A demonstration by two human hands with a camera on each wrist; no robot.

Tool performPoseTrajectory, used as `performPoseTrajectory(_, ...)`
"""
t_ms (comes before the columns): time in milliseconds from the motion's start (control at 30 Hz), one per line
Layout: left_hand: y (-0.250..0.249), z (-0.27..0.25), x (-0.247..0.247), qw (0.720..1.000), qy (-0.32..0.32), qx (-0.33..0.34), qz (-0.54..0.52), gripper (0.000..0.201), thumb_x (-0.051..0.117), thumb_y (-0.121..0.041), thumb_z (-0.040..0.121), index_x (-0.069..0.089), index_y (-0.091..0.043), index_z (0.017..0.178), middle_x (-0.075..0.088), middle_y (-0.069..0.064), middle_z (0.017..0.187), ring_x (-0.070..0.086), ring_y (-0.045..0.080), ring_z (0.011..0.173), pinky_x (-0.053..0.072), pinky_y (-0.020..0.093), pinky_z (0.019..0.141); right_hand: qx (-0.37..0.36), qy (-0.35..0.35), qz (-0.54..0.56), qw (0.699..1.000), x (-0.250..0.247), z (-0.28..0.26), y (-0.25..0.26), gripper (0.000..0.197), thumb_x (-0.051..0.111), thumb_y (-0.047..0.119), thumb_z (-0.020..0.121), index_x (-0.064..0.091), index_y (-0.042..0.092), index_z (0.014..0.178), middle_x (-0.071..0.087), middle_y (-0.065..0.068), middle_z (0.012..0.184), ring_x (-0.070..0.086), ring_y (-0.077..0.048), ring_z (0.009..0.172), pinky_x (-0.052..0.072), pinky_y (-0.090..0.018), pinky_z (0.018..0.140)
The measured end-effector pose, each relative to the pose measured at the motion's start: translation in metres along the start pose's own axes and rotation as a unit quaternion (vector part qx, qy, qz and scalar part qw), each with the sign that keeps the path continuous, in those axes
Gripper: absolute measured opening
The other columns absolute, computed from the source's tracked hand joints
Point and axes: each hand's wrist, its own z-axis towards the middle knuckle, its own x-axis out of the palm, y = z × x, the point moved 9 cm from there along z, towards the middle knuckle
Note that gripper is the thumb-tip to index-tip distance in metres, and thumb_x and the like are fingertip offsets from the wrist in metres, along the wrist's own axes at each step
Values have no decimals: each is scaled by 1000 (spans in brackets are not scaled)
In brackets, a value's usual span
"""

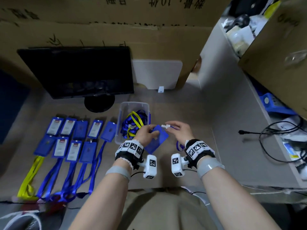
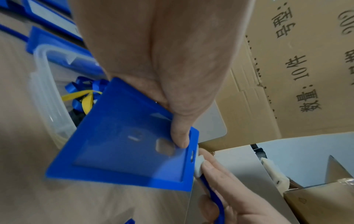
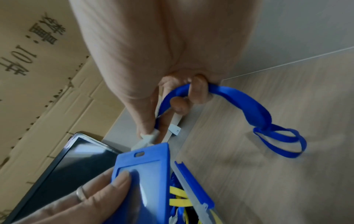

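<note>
Fingers [image 2: 179, 136] on left hand [image 1: 146, 134] pinch badge holder [image 1: 157, 141], right hand [image 1: 180, 130] pinches clip [image 1: 165, 126].
Nine badges [image 1: 74, 149] done left of tub [image 1: 121, 114]; this clip looks unfastened.

**Head camera above, wrist cameras close in**

The head view looks steeply down on the desk [image 1: 191, 110], from monitor [image 1: 74, 70] to forearms. Each wrist view looks along its hand from very near: that on the left hand [image 1: 146, 134] faces the cardboard wall [image 1: 99, 30], that on the right hand [image 1: 181, 130] faces the monitor. All three share the blue badge holder [image 1: 159, 138], white clip [image 1: 165, 126] and clear box [image 1: 134, 103]
</note>
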Motion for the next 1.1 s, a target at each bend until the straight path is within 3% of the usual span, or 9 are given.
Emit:
performPoseTrajectory(133, 16, -21, -20, 1000, 5, 3, 12, 23, 59, -19, 93, 67, -12, 113, 66, -3, 70, 59, 9, 67, 46, 26, 74, -41, -25, 4, 999, 25, -21, 18, 17, 69, 0, 84, 74, 9, 97, 74, -3, 85, 68, -1, 72, 49, -11, 76)
performPoseTrajectory(267, 22, -43, -36, 999, 19, 43, 10, 14, 59, -20, 92, 67, -29, 87, 64, -1, 70, 58, 11, 65, 46, 32, 75, -61, -74, 29, 995, 42, -35, 32, 14, 75, 7, 82, 75, 13, 94, 76, -3, 80, 70, -7, 74, 50, -12, 74)
performPoseTrajectory(333, 28, -53, -47, 999, 8, 43, 1, 13, 60, -22, 90, 69, -25, 100, 65, -3, 69, 59, 10, 67, 49, 34, 81, -72, -72, 40, 994, 54, -41, 42, 12, 76, 8, 81, 75, 12, 92, 76, -6, 81, 70, -8, 74, 51, -12, 71)
performPoseTrajectory(433, 38, -65, -65, 999, -25, 26, -31, 42, 66, -19, 89, 60, -10, 129, 68, 1, 76, 63, 14, 75, 51, 36, 89, -76, -53, 34, 995, 74, -47, 54, 12, 77, 10, 80, 75, 11, 92, 76, -5, 79, 70, -7, 72, 51, -14, 67)
performPoseTrajectory(533, 36, -78, -84, 995, -69, 57, -48, 46, 69, -24, 84, 60, -25, 129, 65, -6, 82, 61, 14, 83, 52, 32, 82, -70, -24, 23, 997, 95, -52, 59, 13, 79, 9, 78, 75, 10, 90, 76, -7, 78, 70, -10, 70, 51, -19, 67)
performPoseTrajectory(633, 31, -89, -97, 992, -90, 84, -35, 39, 67, -19, 88, 59, -32, 124, 61, -14, 82, 60, 9, 79, 48, 24, 73, -80, -23, 33, 996, 106, -56, 67, 12, 78, 8, 78, 75, 9, 89, 75, -7, 75, 70, -9, 68, 51, -16, 65)
performPoseTrajectory(800, 29, -100, -101, 990, -102, 93, -26, 44, 67, -23, 87, 55, -38, 126, 61, -18, 84, 61, 13, 82, 49, 29, 77, -107, -46, 68, 991, 103, -60, 83, 12, 76, 3, 80, 74, 3, 92, 74, -6, 76, 69, -4, 65, 49, -11, 61)
performPoseTrajectory(933, 17, -105, -102, 987, -127, 100, -19, 42, 66, -23, 86, 56, -41, 122, 63, -12, 76, 60, 18, 67, 47, 29, 64, -102, -29, 66, 992, 102, -54, 81, 13, 76, 4, 79, 74, 3, 92, 74, -7, 76, 69, -5, 65, 50, -12, 61)
performPoseTrajectory(1100, 4, -99, -92, 986, -143, 77, -23, 31, 67, -25, 83, 61, -37, 112, 68, 5, 79, 64, 22, 75, 51, 39, 73, -89, 6, 74, 993, 89, -49, 76, 12, 77, 3, 79, 74, 5, 90, 74, -7, 74, 69, -6, 64, 51, -13, 62)
